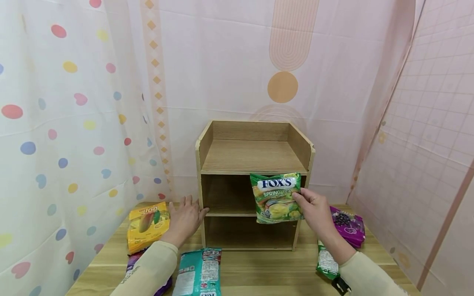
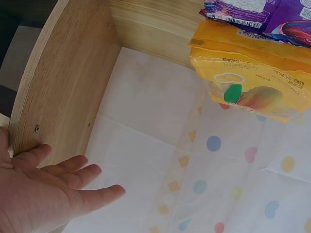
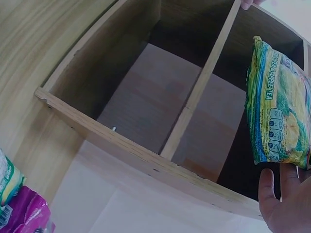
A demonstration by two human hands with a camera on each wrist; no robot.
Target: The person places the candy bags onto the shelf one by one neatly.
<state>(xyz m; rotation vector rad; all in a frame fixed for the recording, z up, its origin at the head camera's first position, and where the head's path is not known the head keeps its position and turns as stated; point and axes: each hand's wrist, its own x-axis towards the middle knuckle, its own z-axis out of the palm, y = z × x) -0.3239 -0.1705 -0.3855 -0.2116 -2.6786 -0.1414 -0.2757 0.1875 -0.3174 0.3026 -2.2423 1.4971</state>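
My right hand point(image 1: 316, 209) pinches the right edge of a green candy bag point(image 1: 277, 199) marked FOX'S Spring Tea, held upright before the middle opening of a small wooden shelf point(image 1: 255, 169). In the right wrist view the bag point(image 3: 279, 104) hangs at the shelf's mouth, with the thumb and fingers point(image 3: 286, 182) at its end. Against the shelf's left side panel rests my left hand point(image 1: 187, 218), its fingers spread and fairly straight. The left wrist view shows this hand point(image 2: 48, 189) with its thumb side touching the panel's edge and nothing in its grasp.
Yellow mango candy bag point(image 1: 148, 224) lies left of the shelf, with a purple bag point(image 1: 163, 287) nearer me. A teal bag point(image 1: 198, 271) lies in front. To the right are a purple grape-coloured bag point(image 1: 348, 226) and a green bag point(image 1: 326, 261). Curtains surround the wooden table point(image 1: 266, 271).
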